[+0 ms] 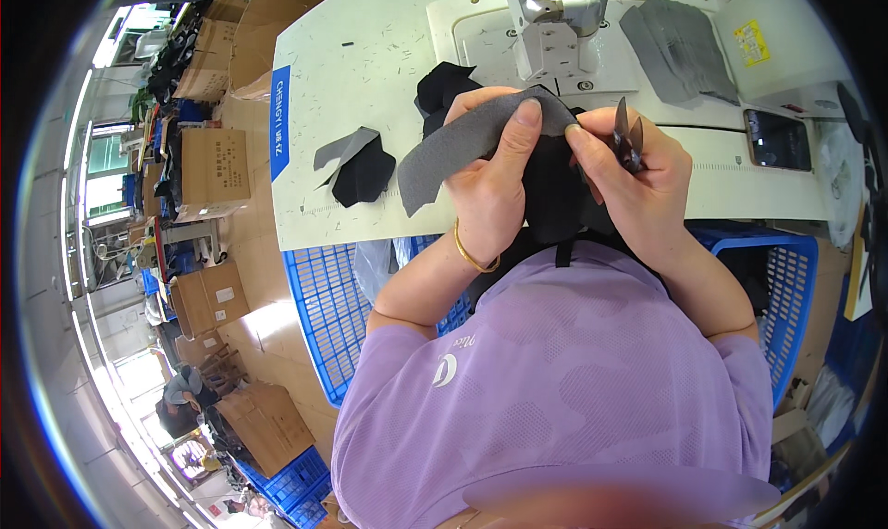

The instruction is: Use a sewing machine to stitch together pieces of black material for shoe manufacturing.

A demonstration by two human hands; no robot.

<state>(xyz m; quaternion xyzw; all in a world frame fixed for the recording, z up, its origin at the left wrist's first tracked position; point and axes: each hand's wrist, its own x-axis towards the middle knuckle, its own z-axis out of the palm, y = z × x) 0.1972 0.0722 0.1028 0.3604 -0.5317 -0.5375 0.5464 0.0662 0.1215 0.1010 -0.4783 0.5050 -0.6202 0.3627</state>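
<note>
**Two hands pinch a grey piece over black fabric at the sewing table**

The left hand point(490, 182) is closed on a grey fabric piece point(453, 145), thumb pressed flat along its upper edge so the piece lies spread over the black fabric point(552, 191) beneath; the right hand point(638, 182) pinches the same edge from the other side, its fingers curled shut, with small thread snips point(629, 136) tucked in the palm, blades pointing up and clear of the cloth, probably kept there so they stay ready; both pieces are held above the near edge of the white table point(370, 57), just in front of the sewing machine head point(555, 16); a stack of grey cut pieces point(680, 48) lies to the right of the machine; two loose pieces, grey and black point(356, 164), rest on the table to the left; blue plastic crates point(324, 307) stand below.
</note>
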